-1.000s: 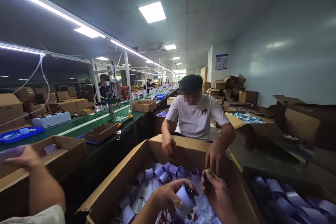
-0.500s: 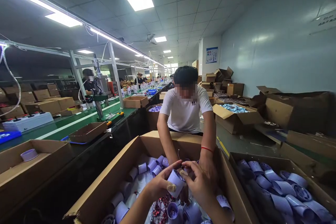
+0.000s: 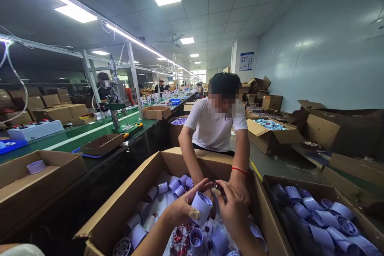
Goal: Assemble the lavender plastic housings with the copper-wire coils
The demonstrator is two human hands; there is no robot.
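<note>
The left hand [image 3: 183,208] is gripping a white cylinder housing [image 3: 201,207]; just beside it, the right hand [image 3: 235,208] is pinching a small motor [image 3: 216,189], needing alignment for insertion.

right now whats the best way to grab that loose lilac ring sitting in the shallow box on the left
Take the lilac ring by its rim, from straight above. It lies flat with its open side up on the floor of the shallow cardboard box, apart from the walls, so fingers can pinch across the thin wall, one inside and one outside. The box's low sides would likely hamper a sideways reach.
</note>
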